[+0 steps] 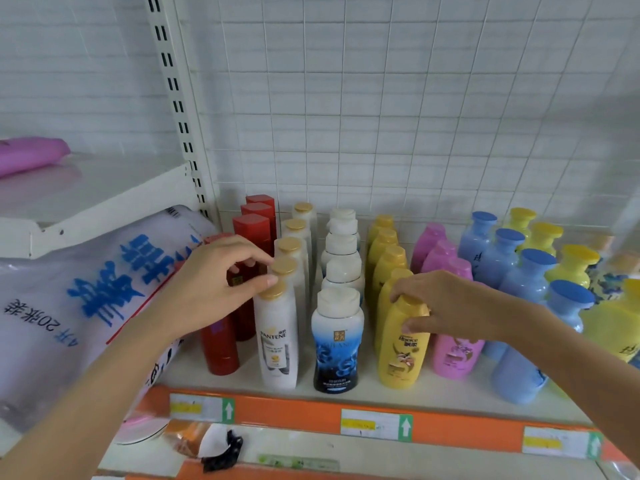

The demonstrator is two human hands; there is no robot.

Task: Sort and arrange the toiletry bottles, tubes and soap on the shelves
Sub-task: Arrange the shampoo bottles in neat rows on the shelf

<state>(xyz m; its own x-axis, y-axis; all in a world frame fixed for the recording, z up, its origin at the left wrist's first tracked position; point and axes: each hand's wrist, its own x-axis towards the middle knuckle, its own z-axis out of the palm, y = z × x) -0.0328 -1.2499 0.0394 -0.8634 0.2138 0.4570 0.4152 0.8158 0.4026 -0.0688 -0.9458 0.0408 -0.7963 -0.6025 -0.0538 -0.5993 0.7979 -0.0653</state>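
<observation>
Rows of bottles run front to back on the white shelf (pixel 242 386). My left hand (pixel 211 285) rests with thumb and fingers on the gold cap of the front white Pantene bottle (pixel 278 344), next to the red bottles (pixel 221 351). My right hand (pixel 446 306) grips the top of the front yellow bottle (pixel 401 355). Between them stands a row of white-and-blue bottles (pixel 337 344). Pink bottles (pixel 453 355), light blue bottles (pixel 519 372) and yellow-capped bottles (pixel 575 265) fill the right side.
A large plastic bag with blue print (pixel 79 299) leans against the shelf's left end. A pink item (pixel 31 155) lies on the upper left shelf. An orange price strip (pixel 311 415) lines the front edge, and a wire grid (pixel 381 116) backs the shelf.
</observation>
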